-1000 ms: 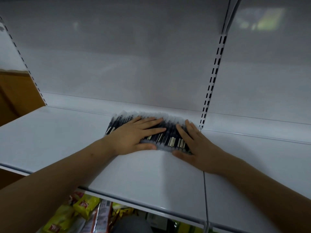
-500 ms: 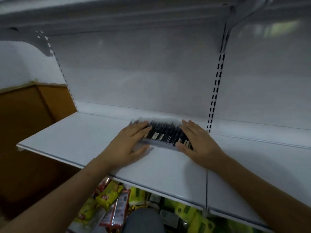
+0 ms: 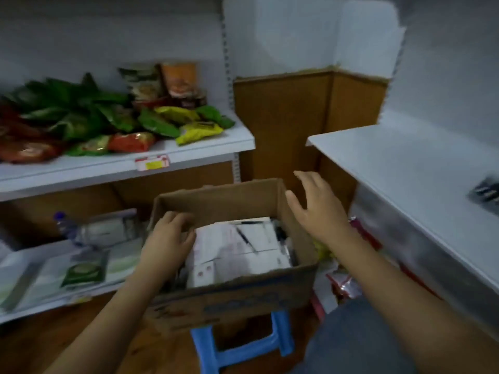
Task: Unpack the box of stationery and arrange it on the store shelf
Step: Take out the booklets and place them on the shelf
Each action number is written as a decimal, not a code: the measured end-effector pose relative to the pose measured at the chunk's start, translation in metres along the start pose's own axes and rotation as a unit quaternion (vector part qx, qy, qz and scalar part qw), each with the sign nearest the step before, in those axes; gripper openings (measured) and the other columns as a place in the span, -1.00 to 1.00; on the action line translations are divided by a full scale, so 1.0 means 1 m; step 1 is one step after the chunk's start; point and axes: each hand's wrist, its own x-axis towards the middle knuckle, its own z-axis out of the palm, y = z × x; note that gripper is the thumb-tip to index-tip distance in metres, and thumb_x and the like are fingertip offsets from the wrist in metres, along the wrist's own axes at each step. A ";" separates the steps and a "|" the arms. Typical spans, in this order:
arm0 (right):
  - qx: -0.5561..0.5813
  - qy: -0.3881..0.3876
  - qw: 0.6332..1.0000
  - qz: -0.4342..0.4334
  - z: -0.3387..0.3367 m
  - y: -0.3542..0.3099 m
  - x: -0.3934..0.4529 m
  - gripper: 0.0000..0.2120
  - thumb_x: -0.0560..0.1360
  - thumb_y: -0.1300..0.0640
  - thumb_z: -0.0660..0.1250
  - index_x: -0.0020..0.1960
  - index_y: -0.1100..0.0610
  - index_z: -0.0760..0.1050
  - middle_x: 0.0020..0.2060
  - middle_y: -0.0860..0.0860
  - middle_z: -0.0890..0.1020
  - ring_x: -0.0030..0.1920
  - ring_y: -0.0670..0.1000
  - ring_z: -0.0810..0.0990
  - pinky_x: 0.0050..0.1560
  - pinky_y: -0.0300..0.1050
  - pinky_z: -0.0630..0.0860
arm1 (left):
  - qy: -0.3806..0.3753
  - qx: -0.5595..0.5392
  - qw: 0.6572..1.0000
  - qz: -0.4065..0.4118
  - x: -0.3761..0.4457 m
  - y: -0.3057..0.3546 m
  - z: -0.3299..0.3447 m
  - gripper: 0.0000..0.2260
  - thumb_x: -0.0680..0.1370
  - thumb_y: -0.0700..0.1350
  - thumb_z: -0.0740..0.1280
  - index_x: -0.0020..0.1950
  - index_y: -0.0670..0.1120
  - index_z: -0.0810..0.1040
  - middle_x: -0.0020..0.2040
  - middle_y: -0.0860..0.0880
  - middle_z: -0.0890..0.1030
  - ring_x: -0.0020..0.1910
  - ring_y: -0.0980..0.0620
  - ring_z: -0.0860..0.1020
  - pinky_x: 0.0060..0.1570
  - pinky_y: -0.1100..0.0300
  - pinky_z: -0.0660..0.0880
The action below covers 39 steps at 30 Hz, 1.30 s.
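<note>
Largest in view, off to the right of the right hand, the white store shelf [image 3: 399, 163] runs toward the edge of the picture, and a dark blurred pack of pens [image 3: 486, 194] lies on it well apart from both hands. To the left of the left hand and above it, another white shelf [image 3: 108, 168] carries a heap of green, red and yellow snack packets [image 3: 113, 125], with a price tag [image 3: 152, 163] on its front lip; below that, a lower shelf [image 3: 35, 279] holds flat packages and a lying plastic bottle [image 3: 89, 230]. Between and beneath the two hands stands the open cardboard box [image 3: 232, 292], which rests on a blue plastic stool [image 3: 240, 344]. Inside the box lies the stationery [image 3: 237, 252], mostly white packs with a dark pen or two on top, too blurred to name further. The left hand [image 3: 168, 242] reaches into the left side of the box, its fingers loosely bent over the edge of the white packs; whether it grips anything cannot be told, since motion blur hides the fingertips. The right hand [image 3: 317, 209] hovers above the box's right wall, fingers spread and nearly straight, holding nothing. Just beyond the right forearm, red and clear packets [image 3: 343, 284] sit low beside the box.
</note>
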 end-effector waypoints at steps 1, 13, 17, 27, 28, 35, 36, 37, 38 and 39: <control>-0.008 -0.040 0.999 -0.016 0.024 -0.012 0.004 -0.47 0.60 -0.16 0.12 0.49 0.08 0.24 0.38 0.01 0.35 0.36 0.03 0.36 0.24 -0.04 0.44 | -0.023 0.009 0.999 -0.024 -0.011 -0.018 -0.001 -0.71 0.60 -0.02 0.27 0.32 -0.02 0.50 0.25 -0.02 0.46 0.13 -0.03 0.52 -0.02 0.11 0.49; -0.189 -0.531 0.821 0.091 0.152 0.001 0.036 0.24 0.28 -0.49 0.35 0.56 -0.02 -0.39 0.56 0.12 -0.28 0.54 0.23 0.08 0.45 0.09 0.27 | -0.452 0.177 0.874 -0.022 0.002 -0.042 0.034 -0.01 0.48 0.30 0.35 0.59 0.06 -0.31 0.62 -0.12 -0.17 0.55 -0.32 0.02 0.47 -0.16 0.20; -0.216 -0.515 0.830 -0.012 0.168 0.011 0.049 0.20 0.29 -0.49 0.33 0.59 0.03 -0.28 0.58 0.05 -0.20 0.57 0.16 -0.15 0.54 0.10 0.03 | -0.471 0.192 0.861 -0.017 0.053 -0.042 0.066 0.13 0.40 0.32 0.43 0.58 0.02 -0.36 0.60 -0.14 -0.26 0.57 -0.30 -0.10 0.50 -0.19 0.10; -0.188 -0.511 0.834 0.085 0.220 0.024 0.072 0.22 0.20 -0.61 0.25 0.59 -0.01 -0.17 0.54 0.12 -0.07 0.50 0.29 0.07 0.45 0.20 0.21 | -0.424 0.118 0.898 -0.023 0.125 -0.078 0.129 0.17 0.18 0.53 0.41 0.60 0.10 -0.08 0.56 -0.04 0.07 0.52 -0.16 0.09 0.45 -0.20 0.19; -0.171 -0.508 0.837 0.103 0.219 0.025 0.074 0.19 0.20 -0.62 0.21 0.59 0.01 -0.07 0.53 0.13 0.01 0.48 0.27 0.14 0.44 0.20 0.24 | -0.435 0.099 0.895 -0.029 0.128 -0.078 0.127 0.16 0.17 0.54 0.41 0.59 0.12 -0.04 0.54 -0.02 0.08 0.51 -0.16 0.09 0.46 -0.19 0.18; -0.137 -0.493 0.856 0.077 0.222 0.018 0.070 -0.07 0.37 -0.49 0.24 0.53 0.03 0.08 0.51 0.07 0.13 0.47 0.19 0.18 0.39 0.15 0.26 | -0.422 0.113 0.899 -0.015 0.125 -0.071 0.130 0.08 0.24 0.53 0.37 0.57 -0.02 0.11 0.48 -0.05 0.17 0.44 -0.10 0.19 0.39 -0.08 0.26; -0.116 -0.499 0.855 0.080 0.221 0.017 0.071 -0.06 0.37 -0.44 0.31 0.53 0.04 0.07 0.51 0.07 0.17 0.47 0.18 0.21 0.37 0.13 0.31 | -0.434 0.112 0.894 -0.021 0.125 -0.071 0.131 0.11 0.23 0.52 0.38 0.58 -0.04 0.08 0.50 -0.05 0.14 0.46 -0.11 0.18 0.41 -0.09 0.27; -0.108 -0.495 0.859 0.081 0.218 0.016 0.071 -0.07 0.36 -0.40 0.36 0.51 0.04 0.07 0.49 0.08 0.22 0.45 0.18 0.24 0.35 0.14 0.35 | -0.438 0.114 0.891 -0.020 0.125 -0.070 0.132 0.13 0.23 0.52 0.38 0.58 -0.04 0.05 0.51 -0.04 0.12 0.48 -0.11 0.16 0.42 -0.10 0.26; -0.107 -0.489 0.862 0.082 0.215 0.014 0.072 -0.07 0.35 -0.37 0.40 0.51 0.04 0.09 0.47 0.07 0.24 0.43 0.18 0.26 0.32 0.14 0.38 | -0.436 0.113 0.893 -0.018 0.126 -0.070 0.131 0.13 0.23 0.52 0.38 0.58 -0.03 0.05 0.51 -0.05 0.12 0.48 -0.11 0.15 0.41 -0.11 0.26; -0.104 -0.490 0.861 0.086 0.213 0.014 0.072 -0.07 0.34 -0.35 0.42 0.51 0.03 0.09 0.47 0.07 0.24 0.42 0.18 0.28 0.31 0.13 0.39 | -0.431 0.105 0.896 -0.019 0.126 -0.071 0.131 0.09 0.23 0.52 0.38 0.58 -0.01 0.07 0.49 -0.05 0.14 0.47 -0.11 0.15 0.41 -0.11 0.26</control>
